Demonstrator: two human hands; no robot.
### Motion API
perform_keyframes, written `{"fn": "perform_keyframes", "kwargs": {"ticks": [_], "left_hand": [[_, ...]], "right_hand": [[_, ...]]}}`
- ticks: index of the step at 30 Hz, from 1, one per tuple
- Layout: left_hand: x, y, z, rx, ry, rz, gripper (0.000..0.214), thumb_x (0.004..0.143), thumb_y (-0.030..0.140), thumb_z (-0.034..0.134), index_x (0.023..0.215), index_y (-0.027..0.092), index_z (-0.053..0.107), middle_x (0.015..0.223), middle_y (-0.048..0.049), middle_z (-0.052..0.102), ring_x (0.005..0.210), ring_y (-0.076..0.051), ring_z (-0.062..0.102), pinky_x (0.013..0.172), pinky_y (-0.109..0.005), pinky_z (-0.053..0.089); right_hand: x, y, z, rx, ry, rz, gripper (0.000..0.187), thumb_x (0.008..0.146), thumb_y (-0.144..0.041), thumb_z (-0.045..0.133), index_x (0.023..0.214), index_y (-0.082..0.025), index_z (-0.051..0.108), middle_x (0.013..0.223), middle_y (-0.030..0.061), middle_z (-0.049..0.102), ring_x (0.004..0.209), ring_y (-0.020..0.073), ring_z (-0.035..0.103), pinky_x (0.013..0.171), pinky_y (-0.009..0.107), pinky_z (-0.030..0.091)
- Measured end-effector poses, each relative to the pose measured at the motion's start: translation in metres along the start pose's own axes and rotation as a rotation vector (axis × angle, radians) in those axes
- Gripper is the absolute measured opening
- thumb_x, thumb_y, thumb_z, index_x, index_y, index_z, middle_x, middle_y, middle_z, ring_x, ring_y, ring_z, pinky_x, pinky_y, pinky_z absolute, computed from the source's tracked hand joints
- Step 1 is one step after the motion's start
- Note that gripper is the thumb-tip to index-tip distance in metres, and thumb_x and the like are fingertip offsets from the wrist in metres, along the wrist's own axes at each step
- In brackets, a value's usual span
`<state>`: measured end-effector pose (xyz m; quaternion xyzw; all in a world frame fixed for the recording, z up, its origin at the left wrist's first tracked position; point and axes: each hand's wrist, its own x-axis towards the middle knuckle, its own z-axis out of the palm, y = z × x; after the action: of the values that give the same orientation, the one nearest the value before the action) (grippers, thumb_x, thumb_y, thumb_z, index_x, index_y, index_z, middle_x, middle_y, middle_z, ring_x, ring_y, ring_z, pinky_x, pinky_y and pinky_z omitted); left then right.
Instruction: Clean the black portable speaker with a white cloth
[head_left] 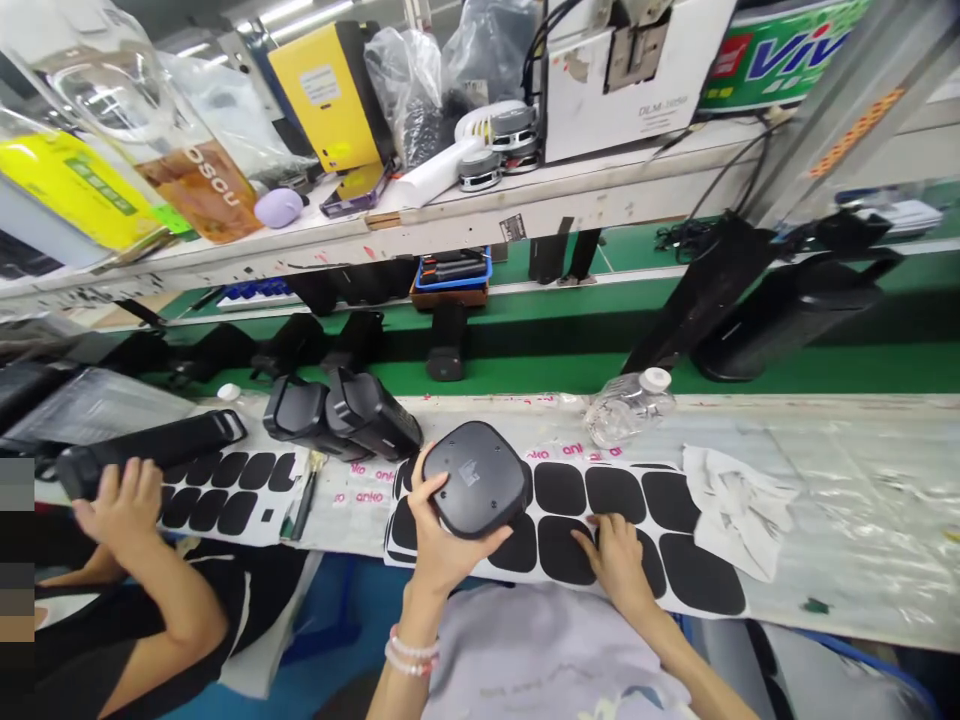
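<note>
My left hand (442, 540) is wrapped round a black device (475, 478), whose rounded-square end with small screws at its corners faces up. Below and to the right lies a white backing sheet (679, 603) of black rounded-square stickers (566, 549). My right hand (619, 560) rests on that sheet, fingers apart, with the fingertips touching the upper right edge of one sticker. No sticker is visibly lifted there. Part of the sheet is hidden beneath the device and my left hand.
To the left, a co-worker's hand (127, 505) touches a long black device (157, 452) near another sticker sheet. Two black devices (371, 415) stand behind my left hand. A clear bottle (626, 408) and crumpled white paper (739, 510) lie right. A cluttered shelf (450, 222) spans above.
</note>
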<state>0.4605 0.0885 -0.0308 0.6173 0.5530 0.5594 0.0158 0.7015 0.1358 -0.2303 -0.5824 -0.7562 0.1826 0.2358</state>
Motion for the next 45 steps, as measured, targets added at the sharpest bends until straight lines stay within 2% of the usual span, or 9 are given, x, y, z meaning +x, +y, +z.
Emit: {"fn": "perform_keyframes", "kwargs": {"ticks": [8, 14, 17, 21, 26, 29, 33, 37, 45], "left_hand": [[-0.006, 0.008, -0.001, 0.003, -0.004, -0.025, 0.081, 0.059, 0.03, 0.087, 0.12, 0.025, 0.035, 0.145, -0.0215, 0.033, 0.136, -0.033, 0.04, 0.103, -0.058, 0.042], [-0.004, 0.007, -0.002, -0.002, 0.029, -0.036, 0.081, 0.058, 0.032, 0.087, 0.121, 0.026, 0.036, 0.143, -0.0194, 0.036, 0.134, -0.034, 0.042, 0.102, -0.058, 0.043], [-0.005, 0.006, -0.001, -0.017, 0.022, -0.026, 0.082, 0.058, 0.03, 0.087, 0.12, 0.026, 0.035, 0.145, -0.0201, 0.034, 0.135, -0.033, 0.041, 0.103, -0.056, 0.043], [-0.006, 0.004, -0.002, -0.023, 0.019, -0.029, 0.082, 0.057, 0.03, 0.088, 0.12, 0.025, 0.035, 0.146, -0.0208, 0.033, 0.135, -0.032, 0.041, 0.103, -0.055, 0.042], [-0.004, 0.0, -0.004, -0.009, 0.025, -0.013, 0.082, 0.057, 0.029, 0.087, 0.12, 0.025, 0.035, 0.145, -0.0199, 0.035, 0.135, -0.032, 0.041, 0.104, -0.056, 0.041], [-0.003, -0.001, -0.005, 0.008, 0.031, -0.017, 0.082, 0.057, 0.029, 0.087, 0.121, 0.025, 0.035, 0.144, -0.0195, 0.036, 0.135, -0.032, 0.041, 0.106, -0.057, 0.039], [-0.002, 0.0, -0.005, -0.002, 0.027, -0.013, 0.083, 0.057, 0.029, 0.088, 0.12, 0.025, 0.035, 0.142, -0.019, 0.038, 0.136, -0.032, 0.04, 0.107, -0.057, 0.038], [0.0, 0.001, -0.005, -0.01, 0.022, -0.005, 0.082, 0.057, 0.029, 0.088, 0.12, 0.025, 0.035, 0.141, -0.0177, 0.039, 0.134, -0.032, 0.042, 0.107, -0.057, 0.038], [0.001, -0.004, -0.005, -0.024, 0.015, 0.011, 0.081, 0.057, 0.029, 0.087, 0.12, 0.024, 0.036, 0.141, -0.0176, 0.038, 0.135, -0.031, 0.042, 0.106, -0.055, 0.04]], "right_hand": [[0.009, 0.005, -0.008, 0.103, -0.141, 0.01, 0.027, 0.092, -0.035, 0.036, 0.074, -0.021, 0.051, 0.082, 0.0109, 0.06, 0.079, 0.0269, 0.054, 0.071, 0.041, 0.044], [0.015, -0.007, -0.02, 0.109, -0.307, -0.061, 0.024, 0.085, -0.031, 0.05, 0.107, -0.021, 0.052, 0.088, 0.0077, 0.062, 0.087, 0.0276, 0.058, 0.074, 0.043, 0.045], [0.025, -0.016, -0.027, 0.094, -0.375, -0.164, 0.017, 0.082, -0.016, 0.047, 0.097, -0.02, 0.055, 0.092, 0.0092, 0.06, 0.091, 0.0285, 0.055, 0.077, 0.045, 0.043], [0.032, -0.027, -0.039, 0.108, -0.412, -0.31, 0.022, 0.077, -0.003, 0.041, 0.085, -0.019, 0.052, 0.095, 0.009, 0.056, 0.091, 0.0249, 0.052, 0.081, 0.04, 0.043], [0.028, -0.03, -0.041, 0.127, -0.432, -0.339, 0.045, 0.067, 0.005, 0.038, 0.105, -0.018, 0.047, 0.088, 0.0043, 0.054, 0.081, 0.0183, 0.054, 0.073, 0.031, 0.047], [0.025, -0.032, -0.042, 0.085, -0.435, -0.391, 0.047, 0.063, 0.006, 0.038, 0.1, -0.018, 0.05, 0.091, 0.0055, 0.056, 0.086, 0.0202, 0.052, 0.077, 0.033, 0.045], [0.018, -0.034, -0.05, -0.003, -0.404, -0.436, 0.035, 0.071, 0.005, 0.036, 0.089, -0.019, 0.055, 0.094, 0.0081, 0.058, 0.089, 0.0238, 0.049, 0.08, 0.039, 0.04], [0.019, -0.036, -0.054, -0.054, -0.369, -0.408, 0.022, 0.086, -0.01, 0.043, 0.101, -0.019, 0.056, 0.097, 0.0093, 0.06, 0.09, 0.0252, 0.05, 0.078, 0.04, 0.04], [0.026, -0.045, -0.055, -0.087, -0.383, -0.527, 0.027, 0.091, -0.009, 0.036, 0.092, -0.018, 0.062, 0.098, 0.0112, 0.06, 0.089, 0.025, 0.051, 0.077, 0.04, 0.041]]}}
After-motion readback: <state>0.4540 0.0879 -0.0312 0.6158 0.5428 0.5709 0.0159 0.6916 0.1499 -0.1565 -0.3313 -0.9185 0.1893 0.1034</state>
